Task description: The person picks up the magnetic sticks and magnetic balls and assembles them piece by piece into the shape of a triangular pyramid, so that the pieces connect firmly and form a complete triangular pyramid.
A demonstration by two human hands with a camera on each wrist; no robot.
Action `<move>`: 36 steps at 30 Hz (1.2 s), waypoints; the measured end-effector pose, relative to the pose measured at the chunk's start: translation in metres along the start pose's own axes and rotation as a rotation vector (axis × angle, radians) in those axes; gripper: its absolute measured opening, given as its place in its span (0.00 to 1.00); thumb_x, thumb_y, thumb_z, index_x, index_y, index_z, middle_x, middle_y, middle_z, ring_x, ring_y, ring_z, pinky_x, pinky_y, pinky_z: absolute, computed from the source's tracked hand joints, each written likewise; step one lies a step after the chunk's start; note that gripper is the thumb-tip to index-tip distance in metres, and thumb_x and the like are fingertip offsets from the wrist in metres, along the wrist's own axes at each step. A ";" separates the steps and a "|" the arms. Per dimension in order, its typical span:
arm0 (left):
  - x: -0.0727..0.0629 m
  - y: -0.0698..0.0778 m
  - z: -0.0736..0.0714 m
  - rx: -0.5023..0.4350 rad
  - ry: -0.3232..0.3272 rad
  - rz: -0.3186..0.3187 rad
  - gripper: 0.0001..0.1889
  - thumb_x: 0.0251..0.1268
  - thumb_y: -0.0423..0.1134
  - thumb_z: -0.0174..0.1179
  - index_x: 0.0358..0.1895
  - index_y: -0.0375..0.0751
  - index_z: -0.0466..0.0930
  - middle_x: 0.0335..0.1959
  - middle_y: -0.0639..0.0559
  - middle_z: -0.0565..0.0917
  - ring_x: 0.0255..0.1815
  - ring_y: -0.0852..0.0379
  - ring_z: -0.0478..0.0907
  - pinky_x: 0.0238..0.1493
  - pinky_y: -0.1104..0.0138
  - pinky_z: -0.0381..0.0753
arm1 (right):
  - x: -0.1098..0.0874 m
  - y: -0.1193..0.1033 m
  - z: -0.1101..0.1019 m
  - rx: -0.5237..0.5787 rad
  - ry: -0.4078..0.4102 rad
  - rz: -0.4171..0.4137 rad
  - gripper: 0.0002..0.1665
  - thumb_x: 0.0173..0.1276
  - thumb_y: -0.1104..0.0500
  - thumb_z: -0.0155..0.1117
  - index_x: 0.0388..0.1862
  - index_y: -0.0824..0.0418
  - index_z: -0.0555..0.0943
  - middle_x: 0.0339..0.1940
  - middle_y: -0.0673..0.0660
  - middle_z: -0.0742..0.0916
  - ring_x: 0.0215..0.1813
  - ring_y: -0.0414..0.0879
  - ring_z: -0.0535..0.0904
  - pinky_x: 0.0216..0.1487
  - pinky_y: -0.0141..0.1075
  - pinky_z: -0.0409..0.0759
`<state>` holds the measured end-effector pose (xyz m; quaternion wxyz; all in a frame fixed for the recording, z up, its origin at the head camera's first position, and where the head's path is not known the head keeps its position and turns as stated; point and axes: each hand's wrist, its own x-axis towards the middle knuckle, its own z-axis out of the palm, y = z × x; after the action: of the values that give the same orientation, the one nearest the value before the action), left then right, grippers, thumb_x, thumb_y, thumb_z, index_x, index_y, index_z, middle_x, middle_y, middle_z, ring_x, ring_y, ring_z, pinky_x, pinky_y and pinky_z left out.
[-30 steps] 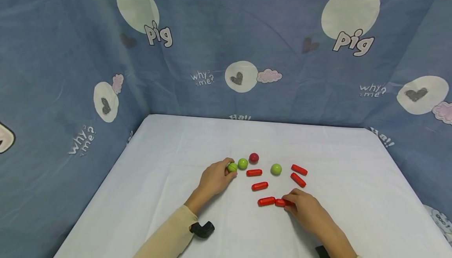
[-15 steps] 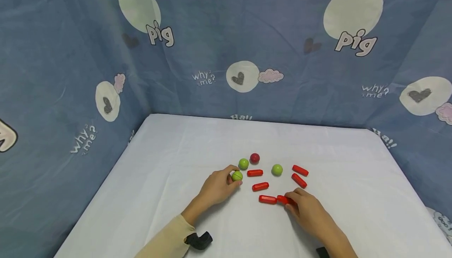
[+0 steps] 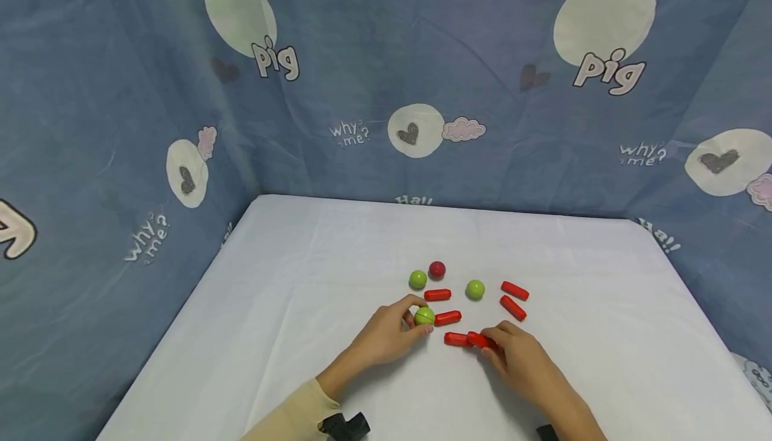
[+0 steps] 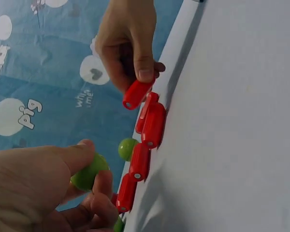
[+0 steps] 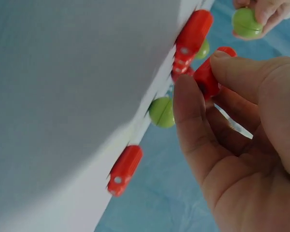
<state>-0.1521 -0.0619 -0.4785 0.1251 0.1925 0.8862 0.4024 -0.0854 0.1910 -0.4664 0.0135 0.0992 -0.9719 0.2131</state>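
In the head view my left hand (image 3: 389, 334) pinches a green ball (image 3: 425, 316) with a seam round its middle. The ball is just left of a short red rod (image 3: 447, 318) lying on the table; whether they touch I cannot tell. My right hand (image 3: 521, 360) holds another red rod (image 3: 478, 339) between thumb and fingers. In the left wrist view that held rod (image 4: 137, 94) is raised off the cloth, tilted. Beside its left end lies a red rod (image 3: 455, 339). A pale dot marks the rod ends in the wrist views.
Farther back on the white cloth (image 3: 326, 246) are a red rod (image 3: 437, 294), a green ball (image 3: 418, 279) and a dark red ball (image 3: 437, 269). Toward the right stand another green ball (image 3: 475, 289) and two red rods (image 3: 515, 290). A blue printed curtain (image 3: 362, 59) hangs behind.
My left hand has carried its green ball toward me and to the right, away from the other green ball. My right hand has shifted slightly left and tilted its red rod.
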 end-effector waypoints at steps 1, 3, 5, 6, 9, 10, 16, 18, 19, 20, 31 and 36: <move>-0.001 0.000 0.000 -0.007 -0.004 -0.007 0.17 0.69 0.48 0.67 0.57 0.56 0.77 0.30 0.60 0.80 0.19 0.65 0.67 0.24 0.71 0.68 | 0.000 -0.001 0.000 0.006 -0.003 -0.002 0.14 0.62 0.61 0.77 0.47 0.60 0.88 0.35 0.48 0.84 0.32 0.36 0.72 0.34 0.27 0.76; -0.003 0.000 0.001 -0.011 -0.011 -0.014 0.17 0.68 0.49 0.67 0.56 0.55 0.77 0.30 0.59 0.80 0.18 0.65 0.67 0.24 0.71 0.68 | -0.001 -0.004 0.001 0.012 -0.007 0.000 0.15 0.61 0.61 0.77 0.47 0.60 0.88 0.35 0.47 0.84 0.32 0.36 0.72 0.34 0.26 0.76; -0.005 -0.001 0.003 -0.010 -0.017 -0.016 0.17 0.68 0.49 0.67 0.56 0.55 0.76 0.30 0.59 0.80 0.18 0.65 0.68 0.24 0.71 0.68 | -0.001 -0.007 0.001 0.014 -0.002 -0.008 0.15 0.61 0.61 0.77 0.47 0.61 0.88 0.35 0.48 0.84 0.32 0.36 0.72 0.34 0.26 0.76; -0.006 -0.002 0.003 -0.013 -0.019 -0.017 0.17 0.68 0.49 0.67 0.56 0.55 0.75 0.30 0.60 0.80 0.18 0.65 0.69 0.24 0.71 0.69 | -0.001 -0.008 0.002 0.015 0.002 -0.014 0.15 0.61 0.61 0.77 0.47 0.62 0.88 0.35 0.48 0.84 0.32 0.36 0.72 0.34 0.26 0.75; -0.010 -0.002 0.006 -0.026 -0.028 -0.020 0.18 0.68 0.49 0.67 0.56 0.55 0.75 0.30 0.60 0.80 0.19 0.64 0.69 0.25 0.71 0.69 | -0.003 -0.013 0.003 0.017 0.003 -0.024 0.15 0.60 0.61 0.77 0.47 0.62 0.88 0.34 0.48 0.84 0.32 0.36 0.72 0.34 0.27 0.75; -0.011 -0.002 0.006 -0.031 -0.031 -0.020 0.18 0.68 0.50 0.67 0.56 0.55 0.75 0.30 0.60 0.80 0.19 0.65 0.70 0.25 0.71 0.69 | -0.003 -0.015 0.004 0.018 -0.002 -0.025 0.16 0.60 0.61 0.78 0.47 0.62 0.88 0.34 0.48 0.84 0.32 0.36 0.72 0.34 0.26 0.76; -0.018 -0.001 0.011 -0.057 -0.057 -0.004 0.18 0.67 0.50 0.68 0.55 0.55 0.74 0.28 0.60 0.80 0.20 0.66 0.70 0.25 0.72 0.69 | -0.004 -0.023 0.008 0.033 -0.035 -0.041 0.16 0.60 0.60 0.78 0.48 0.59 0.88 0.33 0.46 0.83 0.32 0.36 0.73 0.35 0.25 0.78; -0.019 0.000 0.013 -0.061 -0.062 0.009 0.18 0.67 0.49 0.68 0.54 0.55 0.74 0.28 0.60 0.79 0.20 0.66 0.70 0.25 0.72 0.69 | -0.005 -0.025 0.010 0.042 -0.036 -0.049 0.16 0.60 0.61 0.78 0.48 0.59 0.88 0.33 0.46 0.82 0.32 0.36 0.72 0.34 0.25 0.77; -0.019 0.000 0.013 -0.063 -0.064 0.015 0.17 0.67 0.49 0.68 0.54 0.55 0.74 0.28 0.60 0.79 0.20 0.67 0.70 0.25 0.72 0.69 | -0.005 -0.026 0.010 0.045 -0.038 -0.048 0.17 0.60 0.60 0.78 0.48 0.59 0.88 0.33 0.46 0.82 0.32 0.36 0.72 0.34 0.25 0.77; -0.020 0.001 0.013 -0.064 -0.064 0.018 0.17 0.67 0.49 0.68 0.53 0.55 0.74 0.27 0.60 0.79 0.20 0.67 0.70 0.25 0.72 0.69 | -0.005 -0.026 0.010 0.046 -0.038 -0.049 0.17 0.60 0.60 0.78 0.49 0.59 0.88 0.33 0.46 0.82 0.32 0.36 0.72 0.34 0.25 0.76; -0.024 0.003 0.020 -0.076 -0.085 0.031 0.17 0.67 0.50 0.69 0.53 0.56 0.74 0.27 0.61 0.79 0.21 0.67 0.71 0.26 0.73 0.70 | -0.005 -0.027 0.012 0.041 -0.012 -0.127 0.15 0.60 0.62 0.77 0.46 0.59 0.87 0.33 0.47 0.83 0.31 0.34 0.71 0.32 0.25 0.75; -0.025 0.004 0.023 -0.074 -0.087 0.054 0.17 0.67 0.49 0.69 0.53 0.56 0.74 0.27 0.62 0.79 0.22 0.68 0.72 0.27 0.74 0.70 | -0.006 -0.027 0.014 0.035 -0.002 -0.166 0.13 0.60 0.63 0.77 0.44 0.60 0.87 0.32 0.47 0.82 0.30 0.33 0.71 0.32 0.26 0.75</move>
<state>-0.1200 -0.0549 -0.4888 0.1594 0.2290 0.8589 0.4294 -0.0742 0.1623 -0.4685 0.0285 0.1797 -0.9565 0.2279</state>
